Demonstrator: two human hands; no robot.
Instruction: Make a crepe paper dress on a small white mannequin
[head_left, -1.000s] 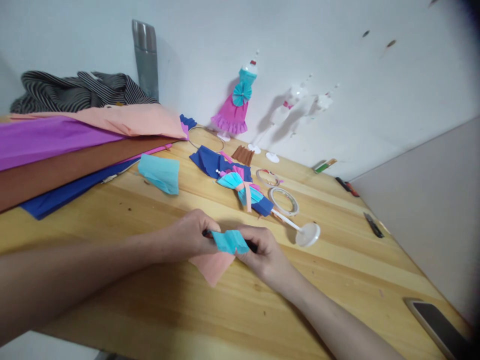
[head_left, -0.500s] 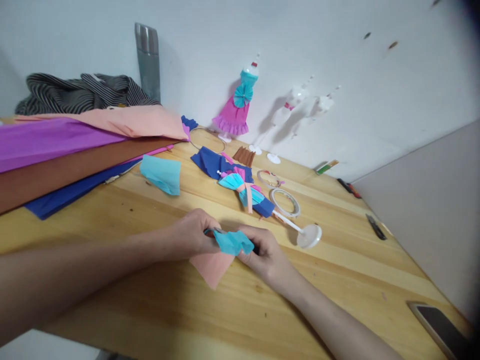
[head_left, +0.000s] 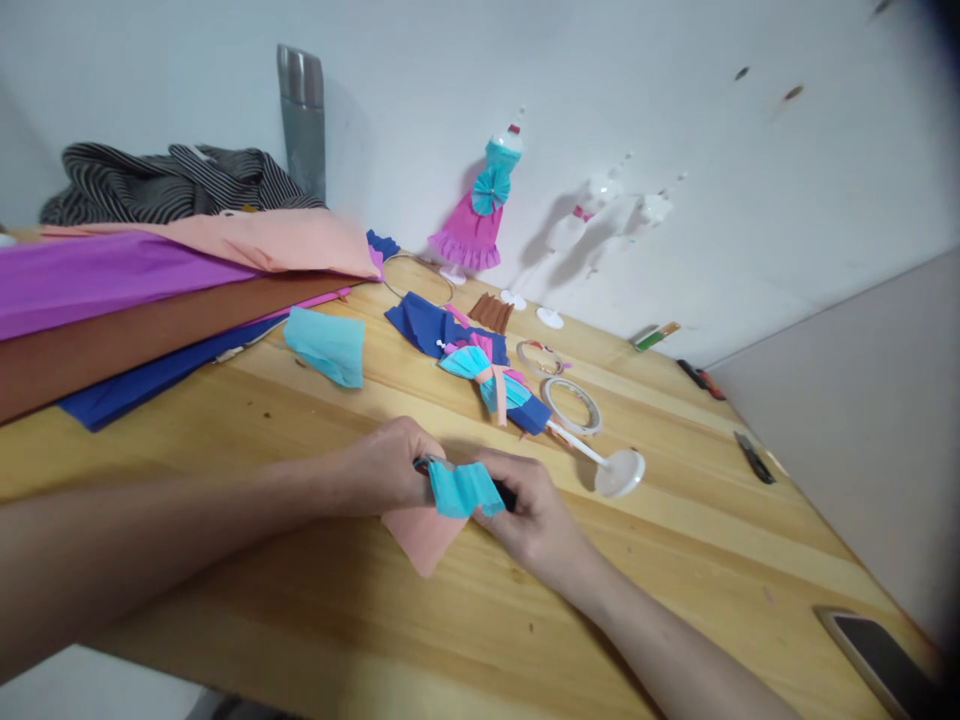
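Note:
My left hand is closed on one end of a small turquoise crepe paper piece. The other end of the paper lies at the closed fingers of my right hand. A dark object shows between the paper and my right hand, and a dark edge is visible by my left fingertips; their kind is mostly hidden. Below the hands lies a peach paper piece on the table. Just beyond, a small dress form lies on its side, dressed in blue, pink and turquoise paper with a peach tie.
Coloured paper sheets and striped cloth are piled at left, near a bottle. A turquoise sheet, tape roll, cutter and phone lie on the wooden table. A dressed form stands at the wall.
The turquoise paper between my hands has shifted slightly, hanging a little lower and flatter. More of the dark object by my right hand shows. The view has moved slightly.

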